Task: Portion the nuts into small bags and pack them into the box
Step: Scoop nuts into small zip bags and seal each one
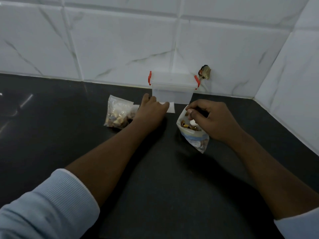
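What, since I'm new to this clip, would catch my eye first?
On the counter, the right hand holds the mouth of an open bag of nuts; the left hand rests on empty bags. Behind stands a clear box with red latches, lid on, against the tiled wall; a filled bag lies left.

- Dark countertop (51,135): stretching across the foreground, catching pale reflections at its left end.
- White marble-veined wall tiles (120,40): rising behind, turning a corner at right.
- Broken dark patch (204,71): showing low on the tiles.
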`<state>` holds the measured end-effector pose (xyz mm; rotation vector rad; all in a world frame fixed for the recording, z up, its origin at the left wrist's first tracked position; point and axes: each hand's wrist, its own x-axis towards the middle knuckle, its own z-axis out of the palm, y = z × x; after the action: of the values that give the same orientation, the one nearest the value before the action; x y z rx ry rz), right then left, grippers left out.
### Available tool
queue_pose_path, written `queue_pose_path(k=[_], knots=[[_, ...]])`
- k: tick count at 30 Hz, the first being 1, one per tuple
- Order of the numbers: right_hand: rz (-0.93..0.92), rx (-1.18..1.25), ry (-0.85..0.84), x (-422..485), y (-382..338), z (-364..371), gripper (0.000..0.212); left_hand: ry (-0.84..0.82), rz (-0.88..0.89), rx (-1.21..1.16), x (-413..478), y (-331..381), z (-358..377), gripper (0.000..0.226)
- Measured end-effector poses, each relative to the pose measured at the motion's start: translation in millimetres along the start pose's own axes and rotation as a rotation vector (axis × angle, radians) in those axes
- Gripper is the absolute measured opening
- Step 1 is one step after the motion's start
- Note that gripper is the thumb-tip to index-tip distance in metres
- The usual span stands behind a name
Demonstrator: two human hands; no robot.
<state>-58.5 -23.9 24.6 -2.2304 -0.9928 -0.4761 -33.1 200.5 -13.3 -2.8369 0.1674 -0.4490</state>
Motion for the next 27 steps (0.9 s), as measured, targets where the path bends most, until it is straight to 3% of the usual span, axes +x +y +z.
queue_pose_path(k=[5,16,21,27], knots=[[-0.014,0.008,-0.021,-0.7,-1.5,2.8,0.014,0.032,-0.057,-0.106,3.9,-0.8,6.3,0.037],[0.017,0.027,-0.019,-0.5,-0.3,3.5,0.014,0.056,-0.096,-0.209,4.7,-3.5,8.1,0.041],[0.016,0.012,-0.024,-0.2,-0.2,1.9,0.014,-0.012,-0.112,-0.256,3.6,-4.5,5.7,0.058],[0.02,0.013,-0.041,-0.4,1.8,1.8,0.014,0.083,-0.168,-0.395,4.7,-6.3,12.5,0.047]])
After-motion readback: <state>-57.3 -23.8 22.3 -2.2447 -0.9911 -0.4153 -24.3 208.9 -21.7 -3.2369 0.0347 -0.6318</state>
